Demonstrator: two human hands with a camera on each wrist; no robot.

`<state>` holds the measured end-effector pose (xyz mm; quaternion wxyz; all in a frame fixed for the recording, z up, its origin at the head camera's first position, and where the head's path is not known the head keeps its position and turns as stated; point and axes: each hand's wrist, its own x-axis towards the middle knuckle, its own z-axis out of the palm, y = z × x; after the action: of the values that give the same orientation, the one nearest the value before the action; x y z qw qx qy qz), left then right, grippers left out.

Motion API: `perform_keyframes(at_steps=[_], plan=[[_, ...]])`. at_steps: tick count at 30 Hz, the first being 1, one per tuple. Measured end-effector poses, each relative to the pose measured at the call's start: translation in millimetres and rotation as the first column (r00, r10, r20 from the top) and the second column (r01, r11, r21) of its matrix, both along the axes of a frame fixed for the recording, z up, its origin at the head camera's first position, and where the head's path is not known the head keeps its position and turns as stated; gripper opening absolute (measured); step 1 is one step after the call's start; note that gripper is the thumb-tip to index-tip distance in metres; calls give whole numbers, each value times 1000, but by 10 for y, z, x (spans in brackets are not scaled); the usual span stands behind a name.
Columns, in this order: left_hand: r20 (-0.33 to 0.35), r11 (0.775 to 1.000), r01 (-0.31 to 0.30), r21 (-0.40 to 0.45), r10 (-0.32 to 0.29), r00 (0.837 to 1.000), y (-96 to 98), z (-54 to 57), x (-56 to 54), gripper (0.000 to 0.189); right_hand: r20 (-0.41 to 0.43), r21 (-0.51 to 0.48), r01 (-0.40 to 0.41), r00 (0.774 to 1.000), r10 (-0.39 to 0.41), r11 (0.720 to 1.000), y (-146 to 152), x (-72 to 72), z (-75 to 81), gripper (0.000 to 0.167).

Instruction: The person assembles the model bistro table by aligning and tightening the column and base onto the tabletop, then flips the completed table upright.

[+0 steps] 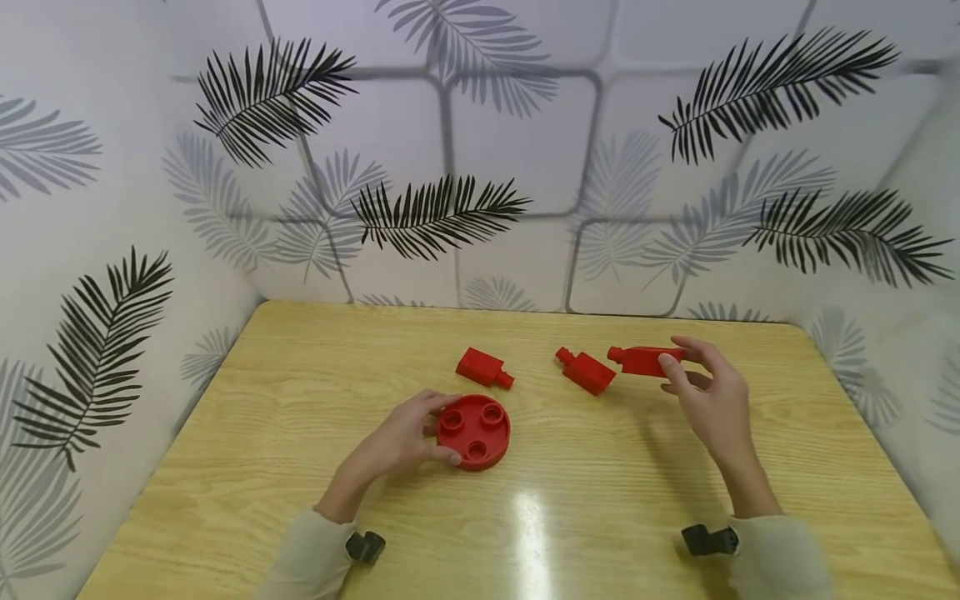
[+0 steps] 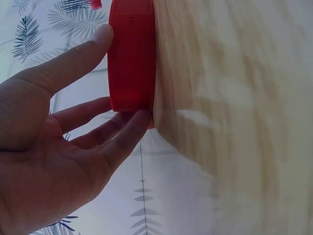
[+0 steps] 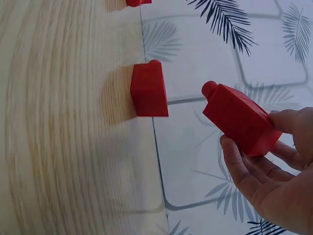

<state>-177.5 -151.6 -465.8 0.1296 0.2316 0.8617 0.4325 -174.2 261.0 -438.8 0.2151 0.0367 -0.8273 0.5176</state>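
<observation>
A round red base (image 1: 471, 427) with a raised rim and three ring-shaped sockets lies flat on the table in the head view. My left hand (image 1: 408, 433) grips its left edge, thumb at the near side and fingers at the far side. Over the table at right, my right hand (image 1: 712, 404) pinches the end of a red block (image 1: 643, 362) between thumb and fingers. This block's round knobbed peg points left; in the right wrist view the held block (image 3: 239, 117) hangs tilted in the fingertips.
Two similar red blocks lie on the wooden table (image 1: 300, 375): one block (image 1: 480, 367) behind the base, another block (image 1: 588, 374) just left of the held one. A patterned wall (image 1: 517, 258) stands behind the table, with more wall at both sides.
</observation>
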Motion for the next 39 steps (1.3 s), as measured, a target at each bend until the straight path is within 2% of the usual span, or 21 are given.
perform_keyframes(at_steps=[4, 8, 16, 22, 26, 30, 35, 39], plan=[[51, 999, 2, 44, -4, 999, 18, -22, -29, 79, -20, -53, -88, 996, 88, 995, -137, -27, -3, 34], [73, 997, 13, 70, -18, 997, 21, -45, -52, 79, 1, -104, -141, 990, 142, 984, -267, -48, -15, 29], [67, 998, 12, 58, -16, 998, 15, -39, -89, 79, 39, -155, -193, 979, 202, 969, -555, -87, -82, 29], [92, 998, 15, 59, -20, 996, -1, -19, -107, 80, 53, -167, -220, 971, 232, 961, -723, -115, -133, 20], [100, 998, 18, 60, -24, 995, -4, -10, -117, 80, 71, -202, -249, 961, 268, 947, -799, -137, -150, 21], [98, 998, 22, 59, -28, 995, -2, -19, -134, 80, 85, -257, -283, 946, 313, 924, -851, -135, -142, 24], [83, 998, 33, 62, -38, 996, -3, -27, -158, 80, 124, -341, -333, 911, 393, 879, -897, -117, -107, 33], [74, 996, 43, 74, -49, 996, -11, -31, -153, 80, 173, -356, -344, 889, 424, 869, -919, -85, -82, 46]])
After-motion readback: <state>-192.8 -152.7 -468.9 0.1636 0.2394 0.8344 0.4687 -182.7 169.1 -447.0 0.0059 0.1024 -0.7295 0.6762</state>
